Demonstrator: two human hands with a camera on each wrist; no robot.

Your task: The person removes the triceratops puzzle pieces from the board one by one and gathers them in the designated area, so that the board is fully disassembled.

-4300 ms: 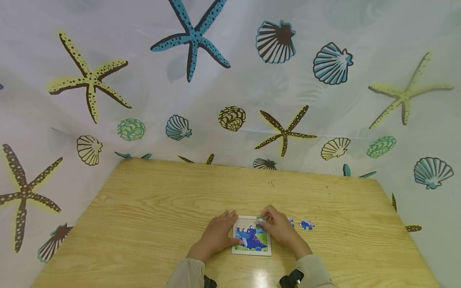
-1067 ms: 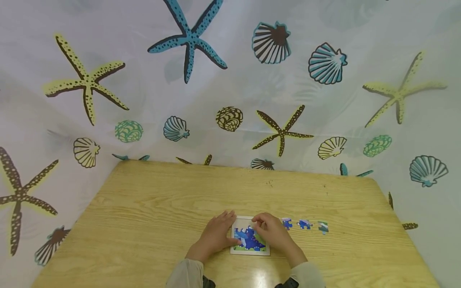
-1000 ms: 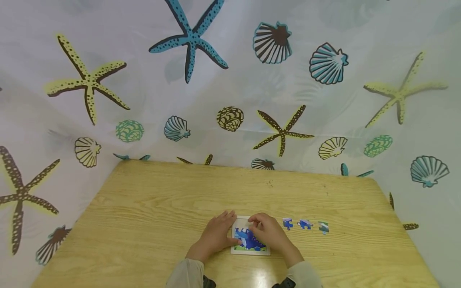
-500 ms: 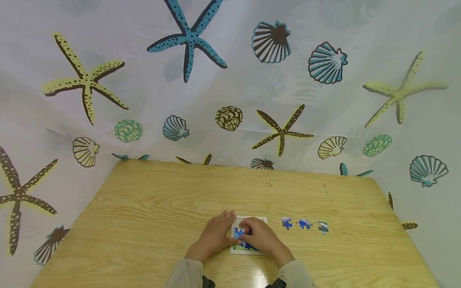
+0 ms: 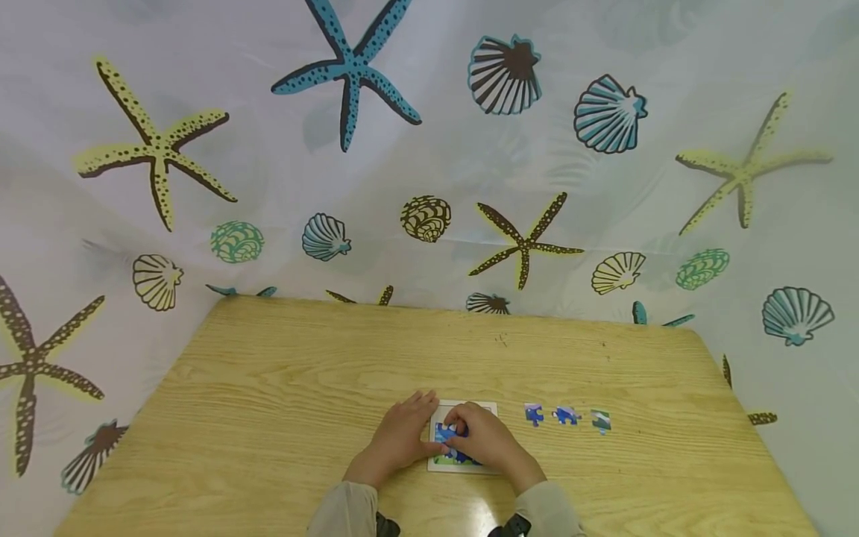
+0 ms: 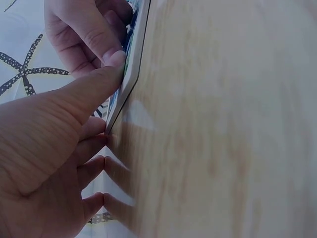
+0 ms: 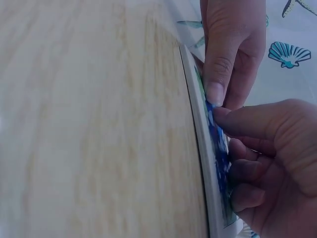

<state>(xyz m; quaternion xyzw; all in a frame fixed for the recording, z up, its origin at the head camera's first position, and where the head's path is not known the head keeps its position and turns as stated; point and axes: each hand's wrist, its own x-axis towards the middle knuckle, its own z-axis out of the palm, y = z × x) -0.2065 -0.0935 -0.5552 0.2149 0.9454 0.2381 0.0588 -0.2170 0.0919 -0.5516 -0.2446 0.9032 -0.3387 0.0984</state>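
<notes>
A small jigsaw puzzle in a white-edged tray (image 5: 463, 469) lies near the table's front, showing a blue dinosaur picture. My left hand (image 5: 401, 432) steadies it from the left: its thumb (image 6: 94, 87) presses on the picture while its fingertips touch down at the side. Over the puzzle, my right hand (image 5: 488, 438) has its thumb and curled index finger pinching at a blue puzzle piece (image 5: 461, 429) within the picture. Whether that piece is lifted is hidden by the fingers. In the right wrist view, the right thumb (image 7: 247, 120) meets the puzzle beside the left thumb.
Three loose puzzle pieces lie in a row right of the tray: one blue (image 5: 534, 415), one blue and purple (image 5: 567, 415), one green and grey (image 5: 601, 421). The wooden table (image 5: 322, 358) meets a white cloth (image 5: 429, 164) printed with starfish and shells.
About four seconds ago my right hand held the green and grey piece at the tray's upper right; it now lies on the table. The right hand has since moved left across the puzzle.
</notes>
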